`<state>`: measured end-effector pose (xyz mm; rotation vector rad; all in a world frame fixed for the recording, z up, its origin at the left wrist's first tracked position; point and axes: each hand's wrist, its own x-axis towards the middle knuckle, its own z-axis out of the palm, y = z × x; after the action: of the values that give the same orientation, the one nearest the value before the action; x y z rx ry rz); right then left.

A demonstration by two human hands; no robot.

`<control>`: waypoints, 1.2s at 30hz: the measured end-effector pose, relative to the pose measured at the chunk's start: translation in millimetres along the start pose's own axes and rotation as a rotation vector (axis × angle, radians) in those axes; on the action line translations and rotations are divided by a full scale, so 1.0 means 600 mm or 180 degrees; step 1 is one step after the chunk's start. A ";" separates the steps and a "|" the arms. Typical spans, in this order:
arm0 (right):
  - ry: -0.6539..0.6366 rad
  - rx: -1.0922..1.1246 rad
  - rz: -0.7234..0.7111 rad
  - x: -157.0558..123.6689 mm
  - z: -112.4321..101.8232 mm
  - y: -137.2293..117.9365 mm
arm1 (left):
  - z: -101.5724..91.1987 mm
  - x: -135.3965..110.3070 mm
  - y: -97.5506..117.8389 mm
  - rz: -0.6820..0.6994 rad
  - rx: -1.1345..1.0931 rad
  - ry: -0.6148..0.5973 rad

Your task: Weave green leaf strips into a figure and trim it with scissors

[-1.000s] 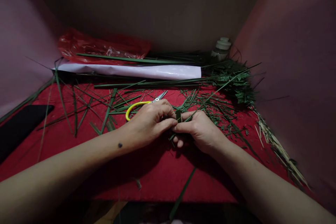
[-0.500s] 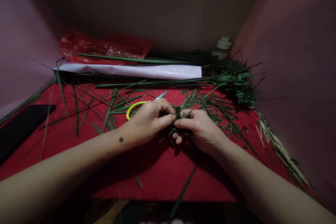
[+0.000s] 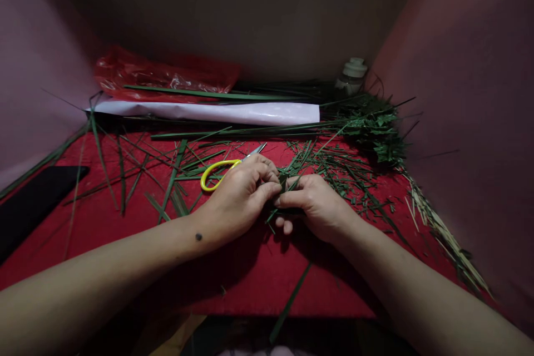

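My left hand [image 3: 242,192] and my right hand [image 3: 315,203] meet over the middle of a red cloth [image 3: 125,233]. Both pinch a small folded piece of green leaf strip [image 3: 283,182] between thumbs and fingers. Most of that piece is hidden by the fingertips. Yellow-handled scissors [image 3: 219,169] lie just behind my left hand, blades pointing toward the back right.
Loose green leaf strips [image 3: 171,175] and cut scraps [image 3: 346,175] litter the cloth. A white paper roll [image 3: 208,112] and a red plastic bag [image 3: 162,75] lie at the back. Folded green pieces [image 3: 375,133] pile at the back right beside a small white jar [image 3: 352,75]. A black object [image 3: 33,200] sits left.
Both hands stayed together on the leaf piece. The upright end of the strip that stood between the fingers has been pressed down and now shows less.
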<state>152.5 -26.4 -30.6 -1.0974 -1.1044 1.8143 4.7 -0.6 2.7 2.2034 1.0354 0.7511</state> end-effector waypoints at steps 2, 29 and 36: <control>-0.0037 -0.0010 0.0022 0.000 0.001 0.003 | 0.002 -0.001 0.003 -0.0002 0.0035 0.0077; 0.0188 -0.0068 0.0052 -0.008 0.011 -0.008 | -0.032 0.015 -0.002 -0.1003 -0.0765 -0.0835; 0.0339 0.0196 -0.0040 -0.008 0.011 -0.011 | -0.035 0.020 -0.004 -0.1308 -0.0948 -0.0738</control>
<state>149.0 -30.1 -21.7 -1.1348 -0.9846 1.7476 -4.5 16.2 18.1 1.7028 1.1257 0.4205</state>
